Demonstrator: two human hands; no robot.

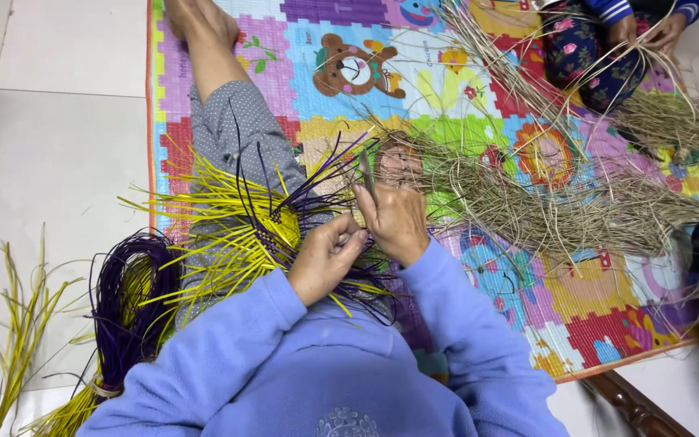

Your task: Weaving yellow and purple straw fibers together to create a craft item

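A person in a light blue fleece top sits on the floor with a half-woven piece of flat yellow and dark purple straw strips (240,231) lying on the lap, over the leg in grey dotted trousers (232,121). The woven part is small and tight in the middle, mostly yellow, and many loose strip ends stick out from it like sun rays, yellow ones to the left and purple ones curling up and around. The left hand (325,257) is curled shut, pinching strips at the edge of the weave. The right hand (398,220) is closed too, and it holds a thin pale strip (366,174) that points up between its fingers. The two hands touch each other just right of the woven part. A tied bundle of purple and yellow strips (127,299) lies by the left side, on the white tile floor (50,154). A big heap of dry tan straw (544,202) lies on the bright puzzle play mat (600,311). At the top right, another person's hands (649,32) hold more tan straw.
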